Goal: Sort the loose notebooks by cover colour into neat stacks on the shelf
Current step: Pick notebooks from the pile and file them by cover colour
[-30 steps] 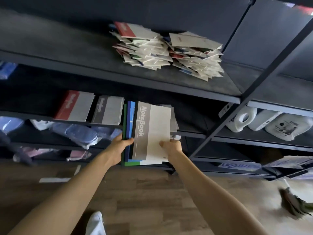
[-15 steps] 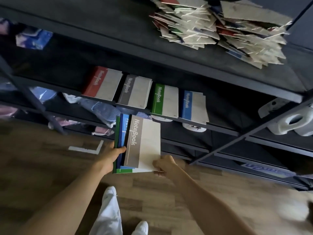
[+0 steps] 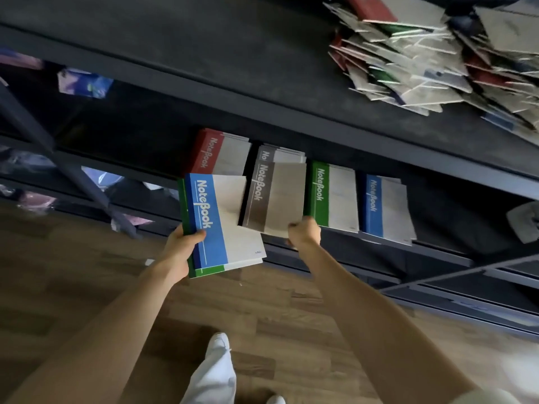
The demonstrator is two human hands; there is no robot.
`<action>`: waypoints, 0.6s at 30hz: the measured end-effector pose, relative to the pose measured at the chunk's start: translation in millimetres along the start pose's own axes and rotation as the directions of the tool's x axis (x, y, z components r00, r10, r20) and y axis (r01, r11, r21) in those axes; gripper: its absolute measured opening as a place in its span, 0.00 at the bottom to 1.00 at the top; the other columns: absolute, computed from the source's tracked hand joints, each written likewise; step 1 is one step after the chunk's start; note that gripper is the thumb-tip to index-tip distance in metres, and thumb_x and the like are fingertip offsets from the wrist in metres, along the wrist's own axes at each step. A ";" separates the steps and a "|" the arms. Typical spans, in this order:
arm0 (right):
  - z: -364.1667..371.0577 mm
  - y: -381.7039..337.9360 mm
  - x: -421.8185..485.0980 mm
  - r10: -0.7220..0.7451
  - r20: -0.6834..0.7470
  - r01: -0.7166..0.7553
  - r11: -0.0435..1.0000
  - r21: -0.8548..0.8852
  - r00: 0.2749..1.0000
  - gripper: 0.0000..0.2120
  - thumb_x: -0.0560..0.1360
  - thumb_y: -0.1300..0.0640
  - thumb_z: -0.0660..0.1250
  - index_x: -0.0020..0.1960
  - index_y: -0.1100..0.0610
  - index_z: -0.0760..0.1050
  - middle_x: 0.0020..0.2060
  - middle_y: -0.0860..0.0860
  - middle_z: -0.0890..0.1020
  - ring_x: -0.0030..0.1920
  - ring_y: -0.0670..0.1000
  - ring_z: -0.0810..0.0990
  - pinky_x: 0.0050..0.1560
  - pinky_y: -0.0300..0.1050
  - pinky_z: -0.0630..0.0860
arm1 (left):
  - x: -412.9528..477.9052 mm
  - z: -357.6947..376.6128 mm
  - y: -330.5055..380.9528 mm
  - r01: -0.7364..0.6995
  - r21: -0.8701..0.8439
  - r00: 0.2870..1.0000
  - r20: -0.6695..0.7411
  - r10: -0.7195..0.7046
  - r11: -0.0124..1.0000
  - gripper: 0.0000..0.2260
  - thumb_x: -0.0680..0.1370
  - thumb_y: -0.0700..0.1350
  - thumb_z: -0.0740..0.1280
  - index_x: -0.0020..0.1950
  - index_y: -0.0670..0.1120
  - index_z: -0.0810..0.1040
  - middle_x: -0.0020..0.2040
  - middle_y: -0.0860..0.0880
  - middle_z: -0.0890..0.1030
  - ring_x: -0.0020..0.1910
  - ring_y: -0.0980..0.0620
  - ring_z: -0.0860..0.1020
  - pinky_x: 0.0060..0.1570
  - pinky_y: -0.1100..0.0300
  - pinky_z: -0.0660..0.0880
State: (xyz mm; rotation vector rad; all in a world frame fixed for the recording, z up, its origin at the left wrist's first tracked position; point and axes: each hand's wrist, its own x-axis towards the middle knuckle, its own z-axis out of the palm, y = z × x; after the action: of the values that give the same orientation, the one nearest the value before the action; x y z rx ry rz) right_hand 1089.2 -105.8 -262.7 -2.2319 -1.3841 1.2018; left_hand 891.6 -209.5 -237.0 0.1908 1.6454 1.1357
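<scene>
Grey notebook hovers over the grey stack on the shelf, right hand fingers pinching its corner, left hand grasping the blue-topped bundle; I judge placing underway, next lower it square.

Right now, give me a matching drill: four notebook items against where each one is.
Items:
1 grey notebook
2 blue-topped bundle
3 red stack
4 loose pile

Places:
A on the top shelf
B gripped by the left hand
C shelved just left of the grey stack
D held by the right hand

Pairs: 1-D, 2-B, 3-C, 4-A
</scene>
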 end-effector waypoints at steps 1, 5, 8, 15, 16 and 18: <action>4.3 -6.4 7.1 0.013 -0.018 -0.013 1.000 0.016 1.000 0.11 0.76 0.62 0.60 0.57 0.63 0.72 0.48 0.60 0.81 0.47 0.60 0.83 0.51 0.54 0.80 | 7.2 -4.3 5.3 -0.003 0.000 1.000 -0.004 0.003 1.000 0.12 0.79 0.36 0.62 0.62 0.44 0.70 0.54 0.46 0.74 0.51 0.46 0.73 0.49 0.51 0.69; 13.7 -24.4 29.1 0.108 -0.087 -0.106 0.994 0.026 0.990 0.12 0.76 0.63 0.60 0.58 0.65 0.74 0.51 0.61 0.81 0.52 0.60 0.82 0.53 0.50 0.79 | 31.7 -18.6 20.0 0.013 0.016 1.000 -0.009 -0.013 1.000 0.08 0.79 0.37 0.62 0.56 0.45 0.70 0.53 0.46 0.75 0.49 0.46 0.74 0.49 0.51 0.70; 15.4 -32.2 39.8 0.150 -0.121 -0.150 0.989 0.007 0.981 0.12 0.77 0.65 0.60 0.59 0.66 0.74 0.55 0.62 0.80 0.56 0.60 0.79 0.53 0.47 0.75 | 41.5 -26.5 26.0 0.024 0.012 1.000 0.007 -0.024 1.000 0.09 0.79 0.37 0.62 0.57 0.46 0.71 0.53 0.46 0.76 0.48 0.45 0.74 0.48 0.50 0.70; 30.1 -37.5 56.7 0.192 -0.130 -0.185 0.980 0.066 0.973 0.13 0.75 0.67 0.62 0.59 0.68 0.74 0.55 0.62 0.80 0.55 0.60 0.79 0.46 0.45 0.74 | 50.7 -31.3 31.7 0.013 0.047 0.996 0.084 -0.017 0.999 0.09 0.79 0.37 0.62 0.58 0.46 0.71 0.48 0.49 0.77 0.43 0.52 0.76 0.46 0.53 0.69; 30.4 -37.4 54.5 0.193 -0.139 -0.185 0.980 0.066 0.971 0.14 0.76 0.67 0.61 0.60 0.67 0.73 0.56 0.62 0.79 0.57 0.60 0.79 0.48 0.46 0.74 | 50.3 -29.2 32.0 0.009 0.059 0.995 0.099 -0.014 0.998 0.09 0.79 0.37 0.62 0.58 0.46 0.71 0.47 0.49 0.77 0.43 0.52 0.75 0.47 0.53 0.69; 31.6 -36.2 49.8 0.182 -0.154 -0.178 0.983 0.040 0.971 0.16 0.76 0.65 0.60 0.63 0.66 0.71 0.58 0.61 0.77 0.57 0.61 0.78 0.53 0.48 0.74 | 50.4 -23.2 31.9 0.005 0.073 0.992 0.124 -0.014 0.997 0.09 0.79 0.37 0.62 0.58 0.47 0.71 0.48 0.48 0.77 0.45 0.50 0.75 0.49 0.52 0.69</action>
State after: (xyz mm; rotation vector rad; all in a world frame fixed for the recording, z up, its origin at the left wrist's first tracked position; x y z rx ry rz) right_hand 1053.1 -51.9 -286.9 -2.4188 -1.1206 1.0625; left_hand 839.1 -174.4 -247.4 0.2952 1.5760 1.0368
